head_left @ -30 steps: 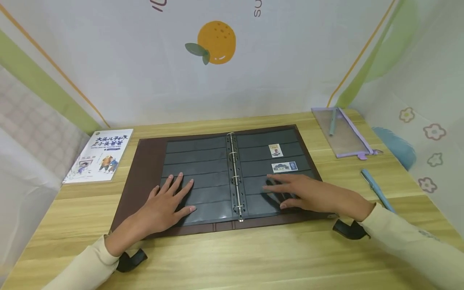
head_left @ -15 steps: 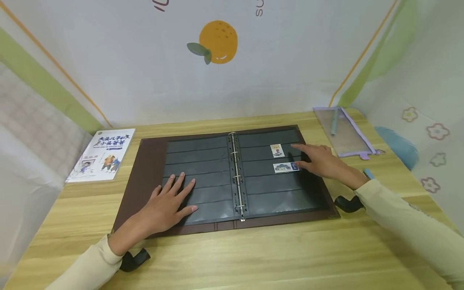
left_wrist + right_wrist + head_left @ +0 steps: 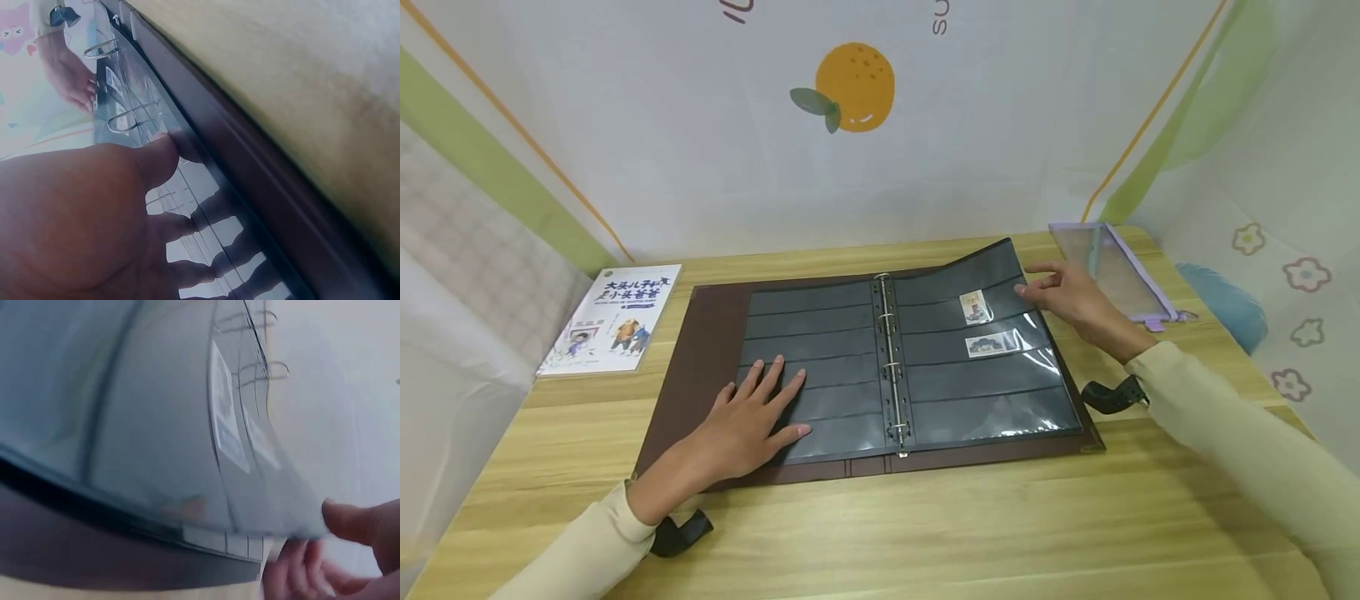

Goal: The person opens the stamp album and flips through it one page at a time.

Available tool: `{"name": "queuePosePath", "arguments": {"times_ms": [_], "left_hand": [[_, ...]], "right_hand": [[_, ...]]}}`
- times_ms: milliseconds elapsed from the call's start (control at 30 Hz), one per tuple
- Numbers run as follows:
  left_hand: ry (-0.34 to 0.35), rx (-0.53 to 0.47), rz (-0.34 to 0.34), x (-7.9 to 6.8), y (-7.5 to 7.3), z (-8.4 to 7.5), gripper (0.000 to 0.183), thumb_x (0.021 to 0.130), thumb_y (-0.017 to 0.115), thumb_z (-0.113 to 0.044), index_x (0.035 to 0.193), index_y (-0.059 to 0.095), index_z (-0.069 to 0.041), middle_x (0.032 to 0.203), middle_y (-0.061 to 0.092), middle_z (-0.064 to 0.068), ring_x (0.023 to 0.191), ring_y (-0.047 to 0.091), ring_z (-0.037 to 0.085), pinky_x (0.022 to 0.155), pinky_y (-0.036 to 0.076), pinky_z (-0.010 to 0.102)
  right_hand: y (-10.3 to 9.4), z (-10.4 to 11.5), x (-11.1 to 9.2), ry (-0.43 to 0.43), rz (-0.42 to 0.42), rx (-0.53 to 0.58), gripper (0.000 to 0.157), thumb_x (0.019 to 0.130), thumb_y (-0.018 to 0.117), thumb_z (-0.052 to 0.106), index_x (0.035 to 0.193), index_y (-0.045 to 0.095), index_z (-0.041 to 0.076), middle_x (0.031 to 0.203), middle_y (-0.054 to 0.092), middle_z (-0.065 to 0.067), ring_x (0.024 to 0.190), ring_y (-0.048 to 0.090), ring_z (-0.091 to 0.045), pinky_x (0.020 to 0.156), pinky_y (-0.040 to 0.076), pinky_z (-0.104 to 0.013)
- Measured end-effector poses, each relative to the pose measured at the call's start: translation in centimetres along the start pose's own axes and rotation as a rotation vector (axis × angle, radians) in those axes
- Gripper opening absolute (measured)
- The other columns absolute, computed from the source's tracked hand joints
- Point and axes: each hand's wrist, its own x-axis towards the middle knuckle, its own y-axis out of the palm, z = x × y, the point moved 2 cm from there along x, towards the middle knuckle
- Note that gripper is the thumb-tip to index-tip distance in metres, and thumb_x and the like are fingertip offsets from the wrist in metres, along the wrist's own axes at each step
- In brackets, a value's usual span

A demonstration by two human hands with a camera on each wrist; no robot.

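Currently lifted: black plastic pocket page (image 3: 981, 377), pinched by right hand (image 3: 1071, 300), above brown ring binder (image 3: 698, 354).
Left hand (image 3: 739, 429): spread flat on black facing page (image 3: 823, 367).
Risk: rectangular paper stamps (image 3: 988, 344) dislodged by bending.

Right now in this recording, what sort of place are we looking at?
Likely a desk nook, perhaps curtained off for recording: printed sheeting hangs behind and beside a wood-grain table, where an open ring binder and a booklet lie.
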Motion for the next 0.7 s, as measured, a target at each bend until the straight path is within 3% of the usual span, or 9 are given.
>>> {"name": "queuePosePath", "arguments": {"times_ms": [100,200,267,300,333,400,500,600,700], "left_hand": [[-0.002,0.005,0.009,0.0,-0.1,0.0,0.072,0.102,0.054,-0.05,0.161,0.03,-0.015,0.168,0.017,0.023,0.153,0.016,0.05,0.111,0.025,0.076],[-0.003,0.01,0.016,-0.1,-0.2,0.0,0.072,0.102,0.053,-0.05,0.161,0.03,-0.015,0.168,0.018,0.023,0.153,0.017,0.05,0.111,0.026,0.076],[-0.001,0.013,0.017,-0.1,-0.2,-0.1,0.072,0.102,0.053,-0.05,0.16,0.031,-0.015,0.167,0.018,0.023,0.153,0.018,0.05,0.11,0.026,0.076],[0.0,0.016,0.016,-0.1,-0.2,-0.1,0.072,0.102,0.054,-0.05,0.16,0.031,-0.015,0.167,0.019,0.023,0.153,0.018,0.05,0.11,0.027,0.076],[0.0,0.018,0.014,-0.1,-0.2,-0.1,0.072,0.102,0.054,-0.049,0.16,0.031,-0.014,0.167,0.019,0.023,0.153,0.018,0.051,0.11,0.027,0.076],[0.0,0.02,0.013,-0.1,-0.2,-0.2,0.072,0.102,0.054,-0.049,0.16,0.032,-0.014,0.167,0.019,0.024,0.152,0.018,0.051,0.11,0.027,0.076],[0.001,0.021,0.014,-0.1,-0.2,-0.2,0.072,0.102,0.054,-0.049,0.16,0.032,-0.014,0.167,0.019,0.024,0.152,0.019,0.051,0.11,0.028,0.076],[0.003,0.016,0.018,0.0,-0.2,-0.2,0.072,0.102,0.054,-0.049,0.16,0.031,-0.014,0.167,0.019,0.024,0.153,0.018,0.051,0.11,0.027,0.076],[0.002,0.011,0.018,-0.1,-0.1,-0.2,0.072,0.102,0.053,-0.049,0.161,0.03,-0.014,0.167,0.018,0.024,0.153,0.017,0.051,0.11,0.027,0.076]], "right_hand": [[-0.4,0.2,0.6,0.004,0.019,0.045,0.051,0.102,0.062,0.027,0.137,0.049,-0.008,0.105,0.063,0.006,0.089,0.061,0.003,0.083,0.055,-0.018],[-0.5,0.0,0.7,0.028,0.068,0.095,0.05,0.106,0.055,0.027,0.14,0.044,-0.007,0.122,0.062,-0.005,0.108,0.062,-0.009,0.101,0.054,-0.035],[-0.6,-0.5,0.5,0.049,0.153,0.162,0.061,0.108,0.047,0.03,0.155,0.028,-0.003,0.151,0.046,-0.018,0.136,0.05,-0.023,0.114,0.043,-0.048],[-0.6,-0.8,0.4,0.067,0.191,0.213,0.064,0.109,0.044,0.031,0.16,0.018,0.001,0.153,0.04,-0.019,0.134,0.051,-0.022,0.113,0.045,-0.046],[-0.6,-1.2,0.2,0.082,0.236,0.286,0.068,0.11,0.041,0.032,0.163,0.008,0.004,0.153,0.037,-0.018,0.129,0.053,-0.022,0.11,0.048,-0.041],[-0.6,-1.9,-0.3,0.109,0.339,0.479,0.071,0.111,0.037,0.03,0.163,-0.009,0.012,0.143,0.046,-0.011,0.111,0.063,-0.015,0.097,0.056,-0.031],[-0.6,-2.8,-1.6,0.145,0.507,0.82,0.07,0.112,0.03,0.022,0.16,-0.021,0.025,0.121,0.059,0.006,0.082,0.064,-0.004,0.076,0.059,-0.021],[-0.6,-2.9,-3.3,0.17,0.687,1.06,0.072,0.112,0.022,0.014,0.153,-0.033,0.033,0.133,0.066,-0.001,0.108,0.072,-0.018,0.094,0.058,-0.034],[-0.5,-2.2,-4.6,0.169,0.722,1.129,0.073,0.112,0.023,0.012,0.152,-0.034,0.036,0.139,0.064,-0.005,0.123,0.066,-0.024,0.102,0.054,-0.037]]}}
